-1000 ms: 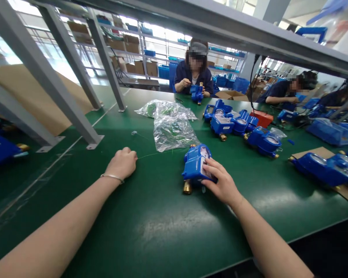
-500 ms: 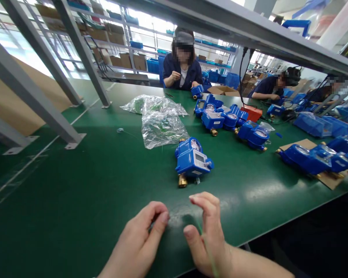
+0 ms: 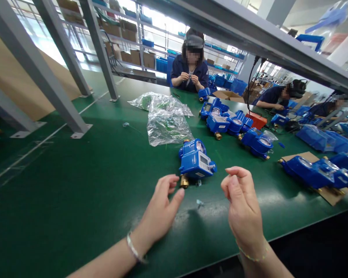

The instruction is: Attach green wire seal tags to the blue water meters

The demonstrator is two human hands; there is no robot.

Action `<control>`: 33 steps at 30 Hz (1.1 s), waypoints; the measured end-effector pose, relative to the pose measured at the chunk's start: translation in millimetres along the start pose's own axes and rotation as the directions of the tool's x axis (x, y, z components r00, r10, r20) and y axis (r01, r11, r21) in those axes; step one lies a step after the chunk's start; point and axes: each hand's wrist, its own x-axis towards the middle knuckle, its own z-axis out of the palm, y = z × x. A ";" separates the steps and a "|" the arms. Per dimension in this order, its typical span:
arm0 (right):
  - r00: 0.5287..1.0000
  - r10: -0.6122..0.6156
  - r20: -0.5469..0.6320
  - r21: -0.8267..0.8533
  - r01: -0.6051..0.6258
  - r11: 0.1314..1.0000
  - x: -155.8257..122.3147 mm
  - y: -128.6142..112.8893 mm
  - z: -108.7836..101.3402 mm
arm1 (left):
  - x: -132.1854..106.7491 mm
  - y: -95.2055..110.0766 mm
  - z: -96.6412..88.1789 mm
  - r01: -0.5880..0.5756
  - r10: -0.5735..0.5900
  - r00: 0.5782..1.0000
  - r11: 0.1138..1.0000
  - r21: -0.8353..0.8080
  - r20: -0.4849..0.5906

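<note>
1. The blue meter [image 3: 196, 162] lies flat on the green bench [image 3: 75, 193], middle of the scene, with its display facing up and its brass fitting [image 3: 185, 181] pointing to the near side.
2. The left hand [image 3: 161, 211] hovers just near of that fitting, palm turned right and wrist bent up. Its fingers [image 3: 168, 183] and thumb are spread apart and hold nothing.
3. The right hand [image 3: 244, 204] is raised near and right of the meter, back toward the camera. Its fingers [image 3: 241, 174] curl in, thumb tip against forefinger; I cannot tell if anything is pinched.
4. A small clear piece [image 3: 200, 202] lies on the bench between the hands.
5. Clear plastic bags [image 3: 167, 124] lie just beyond the meter.
6. More blue meters [image 3: 229, 122] cluster far right.
7. A person [image 3: 190, 69] sits at the far edge.
</note>
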 end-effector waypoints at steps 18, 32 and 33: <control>0.869 -0.061 0.492 -0.761 0.462 0.455 76.5 11.7 -26.3 | 30.8 -21.2 41.8 0.032 -0.023 0.992 0.996 -0.078 0.121; 0.789 0.035 0.613 -0.753 0.570 0.328 90.0 5.1 -12.4 | 45.0 -31.9 33.1 -0.030 0.022 0.995 0.996 0.083 0.094; 0.785 0.039 0.618 -0.752 0.576 0.320 90.4 5.0 -11.7 | 45.2 -32.3 33.1 -0.033 0.025 0.995 0.996 0.083 0.094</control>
